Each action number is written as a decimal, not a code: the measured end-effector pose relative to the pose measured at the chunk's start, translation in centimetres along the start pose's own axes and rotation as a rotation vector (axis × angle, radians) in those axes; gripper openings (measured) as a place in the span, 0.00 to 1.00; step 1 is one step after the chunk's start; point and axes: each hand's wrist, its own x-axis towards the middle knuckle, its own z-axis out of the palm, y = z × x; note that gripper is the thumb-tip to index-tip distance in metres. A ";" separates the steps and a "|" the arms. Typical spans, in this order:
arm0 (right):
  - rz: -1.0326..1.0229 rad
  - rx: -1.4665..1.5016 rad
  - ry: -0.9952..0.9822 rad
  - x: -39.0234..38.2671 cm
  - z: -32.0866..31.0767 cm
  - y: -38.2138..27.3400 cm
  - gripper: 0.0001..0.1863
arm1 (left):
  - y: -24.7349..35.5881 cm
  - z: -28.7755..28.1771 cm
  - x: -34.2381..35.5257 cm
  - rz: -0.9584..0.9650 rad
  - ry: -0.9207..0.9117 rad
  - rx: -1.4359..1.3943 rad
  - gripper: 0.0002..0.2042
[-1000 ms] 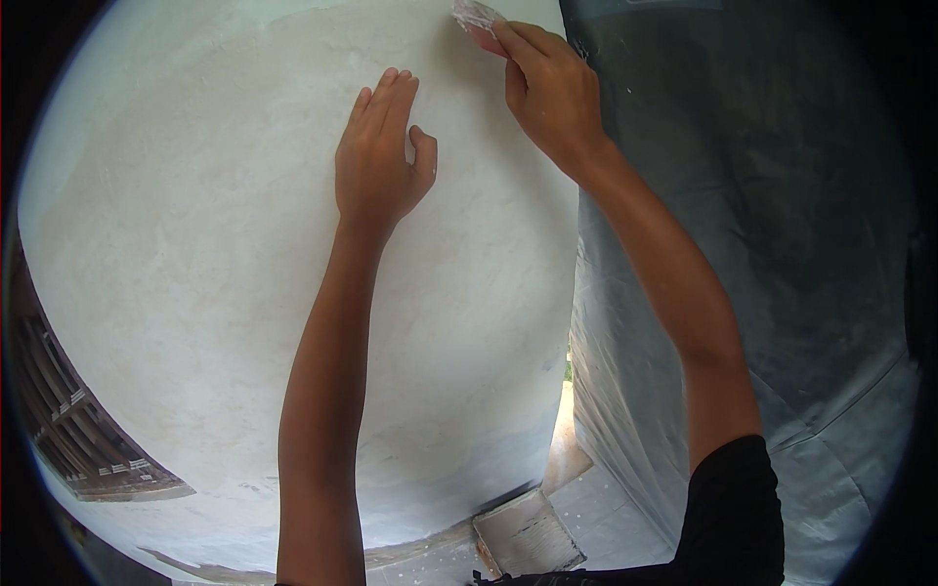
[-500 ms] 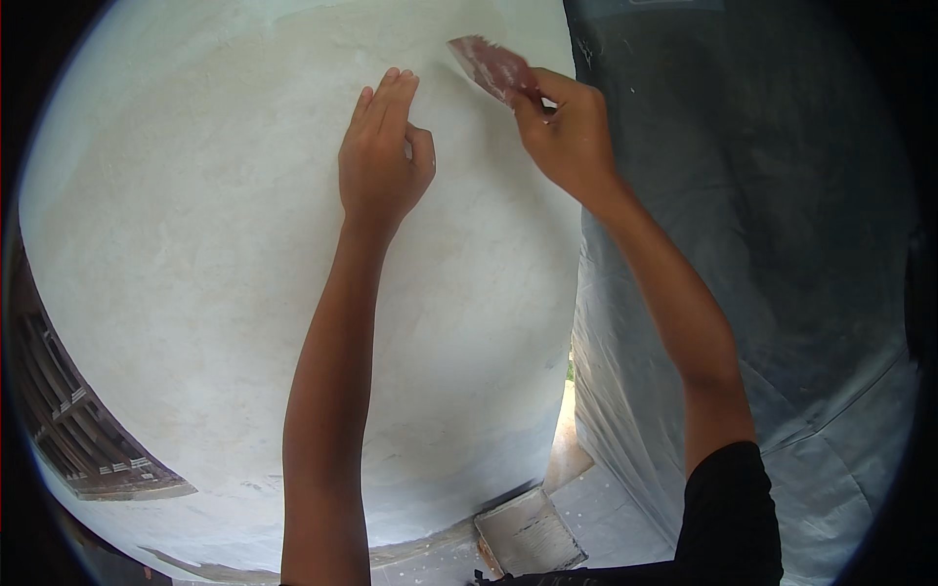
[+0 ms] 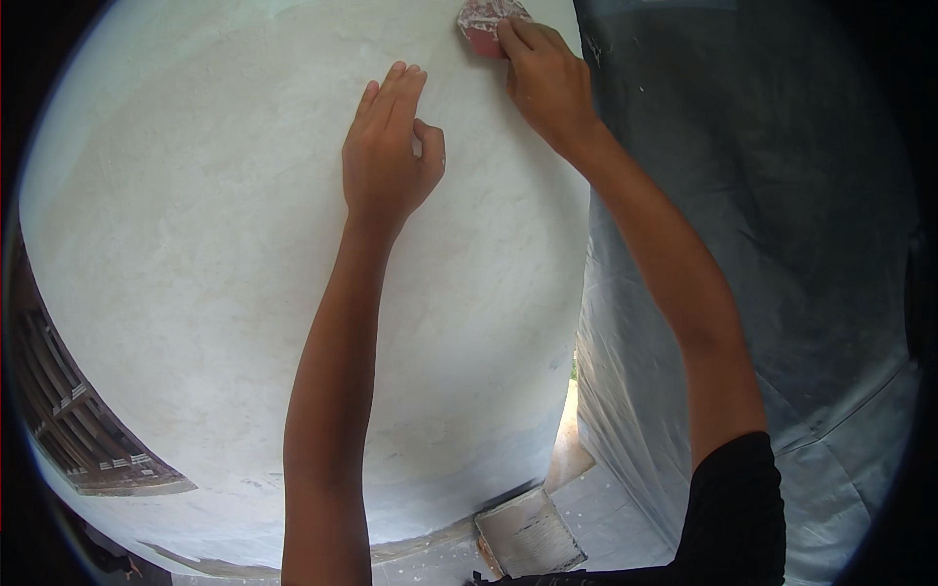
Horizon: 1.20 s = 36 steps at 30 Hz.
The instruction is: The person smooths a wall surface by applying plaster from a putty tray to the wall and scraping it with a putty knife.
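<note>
My right hand (image 3: 552,83) grips a flat red putty scraper (image 3: 482,37) smeared with white, its fingers closed along the near right side. The scraper is at the upper part of a whitish wall (image 3: 469,293), close to the wall's right edge. To the left of it and a little lower, my left hand (image 3: 386,156) is held up against the wall with nothing in it. Its fingers point upward and the thumb stands apart. Whether the left palm presses on the wall cannot be made out.
A dark plastic sheet (image 3: 762,234) hangs along the wall's right side. A square container (image 3: 528,532) with whitish residue stands at the wall's foot. Dark wooden slats (image 3: 73,400) show at the lower left. A narrow bright gap (image 3: 569,420) runs between wall and sheet.
My right hand has moved up and slightly left with the scraper, turning it so that its white-smeared face shows. The left hand has barely shifted.
</note>
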 end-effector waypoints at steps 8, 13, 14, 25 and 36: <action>0.020 0.220 -0.035 -4.5 -3.3 -3.2 0.24 | -0.2 -0.5 0.0 0.001 -0.012 0.023 0.23; 0.236 0.391 -0.028 -0.1 -4.1 -0.5 0.21 | 0.1 -0.4 0.0 -0.014 -0.020 0.017 0.23; 0.144 0.270 0.053 0.8 -3.5 0.0 0.21 | 0.2 -0.3 0.0 -0.017 -0.021 0.020 0.23; -0.061 0.033 -0.053 -3.4 -1.8 -4.2 0.23 | -0.1 -0.3 0.0 -0.002 -0.027 0.073 0.23; 0.146 0.309 0.093 1.9 -3.5 -1.0 0.14 | 0.1 -0.3 -0.1 -0.025 -0.043 0.086 0.24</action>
